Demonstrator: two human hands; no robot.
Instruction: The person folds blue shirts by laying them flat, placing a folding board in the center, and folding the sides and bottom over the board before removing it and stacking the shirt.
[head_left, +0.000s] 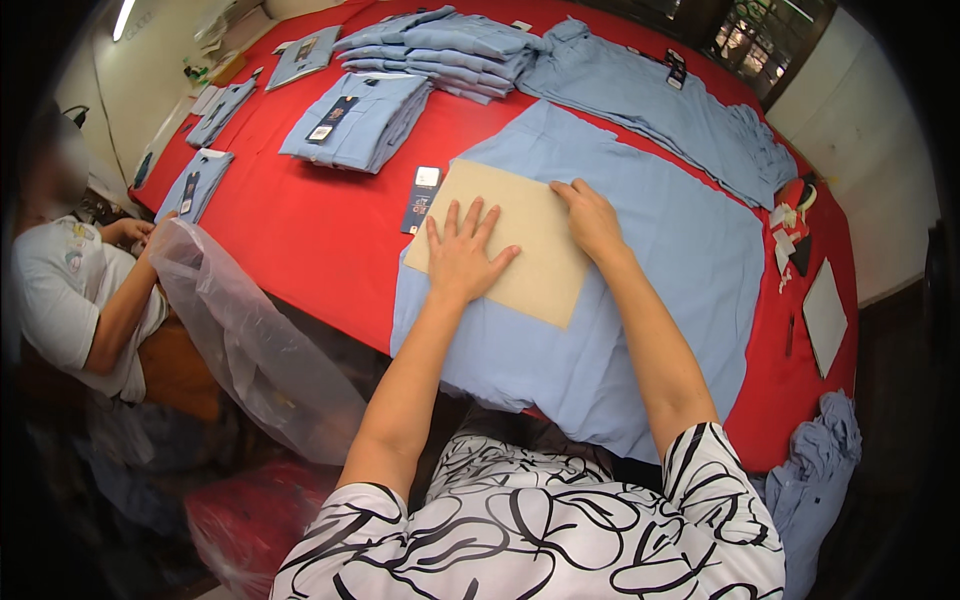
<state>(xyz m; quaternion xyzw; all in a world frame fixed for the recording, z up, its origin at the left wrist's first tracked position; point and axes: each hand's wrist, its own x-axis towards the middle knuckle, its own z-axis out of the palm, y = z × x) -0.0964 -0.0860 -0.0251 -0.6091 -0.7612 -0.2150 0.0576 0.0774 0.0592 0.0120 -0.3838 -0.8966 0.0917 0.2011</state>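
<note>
A light blue garment lies spread over the red-covered table in front of me. On top of it rests a tan cardboard sheet, set at a slant. My left hand presses flat on the board with fingers spread. At the board's upper right corner, my right hand has its fingers curled in and closed on the edge; the fingertips are partly hidden. A dark blue hang tag with a white label sticks out beside the board's left edge.
Folded blue garments with tags and a taller stack sit toward the back. Another blue garment lies beyond mine. Scraps and a white card are at right. On the left, a person handles a clear plastic bag.
</note>
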